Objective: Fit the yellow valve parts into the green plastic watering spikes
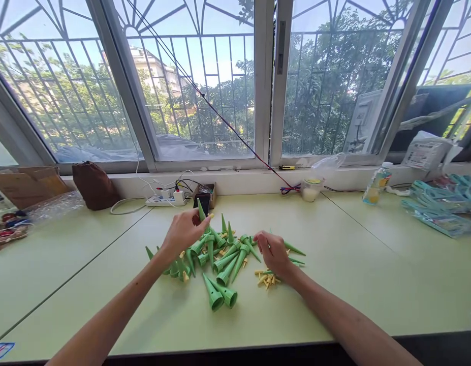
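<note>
My left hand (186, 230) is closed around a green plastic plant-watering spike (201, 209), its tip pointing up. A small yellow peg (211, 216) shows at the fingertips. Below that hand lies a heap of green spikes (229, 256), hollow and cone-shaped, with yellow pegs among them. Over the heap's right side my right hand (272, 251) has its fingers curled together; what they hold, if anything, is hidden. Beside its wrist is a small pile of loose yellow pegs (268, 279). To the left, several spikes (175, 269) stand upright, some with yellow pegs at their sides.
Along the window side of the pale green table (117, 305) are a brown bag (94, 185), a power strip (164, 198) with cables, a small open box (209, 195), a jar (310, 190) and a bottle (377, 184). Teal packaged items (443, 203) lie at the far right.
</note>
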Motion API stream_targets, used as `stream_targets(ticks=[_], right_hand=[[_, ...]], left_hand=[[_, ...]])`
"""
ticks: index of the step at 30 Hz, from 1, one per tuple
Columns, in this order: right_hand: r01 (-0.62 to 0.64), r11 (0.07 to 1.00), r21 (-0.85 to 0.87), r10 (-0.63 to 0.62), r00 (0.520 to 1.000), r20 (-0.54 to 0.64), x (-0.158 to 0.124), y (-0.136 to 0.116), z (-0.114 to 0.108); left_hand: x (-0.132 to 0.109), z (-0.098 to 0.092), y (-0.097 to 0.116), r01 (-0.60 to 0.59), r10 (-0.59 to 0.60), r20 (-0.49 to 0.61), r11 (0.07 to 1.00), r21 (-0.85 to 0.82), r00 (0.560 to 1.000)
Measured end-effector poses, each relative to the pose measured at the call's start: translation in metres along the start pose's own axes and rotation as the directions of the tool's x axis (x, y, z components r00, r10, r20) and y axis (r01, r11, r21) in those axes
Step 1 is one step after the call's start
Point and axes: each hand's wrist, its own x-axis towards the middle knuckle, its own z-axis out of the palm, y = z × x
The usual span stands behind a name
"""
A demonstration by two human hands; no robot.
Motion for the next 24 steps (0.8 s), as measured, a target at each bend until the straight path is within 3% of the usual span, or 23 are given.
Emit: stream_targets(ticks=[3,7,15,19,24], right_hand=[[-0.002,1.0,-0.001,0.002,1.0,0.0,0.0,0.001,0.0],[0.005,1.0,-0.017,-0.005,1.0,0.008,0.0,0.004,-0.001],[-0.004,0.999,-0.044,0.006,0.999,0.042,-0.001,0.002,-0.002],[-0.004,0.999,-0.038,0.006,0.999,0.046,-0.001,0.0,-0.003],[-0.019,0.999,-0.042,0.022,0.998,0.059,-0.002,0.0,-0.003]], left_hand=[[0.008,0.008,-0.01,0.038,-0.053,0.166,0.995,0.089,0.985],[0.013,0.025,-0.017,0.067,-0.105,0.29,0.988,0.136,0.951],[0.032,0.038,-0.014,0.143,-0.169,0.39,0.985,0.095,0.905],[0.033,0.038,-0.01,0.182,-0.189,0.48,0.981,0.061,0.857],[0.03,0.038,-0.007,0.202,-0.197,0.526,0.978,0.048,0.827]])
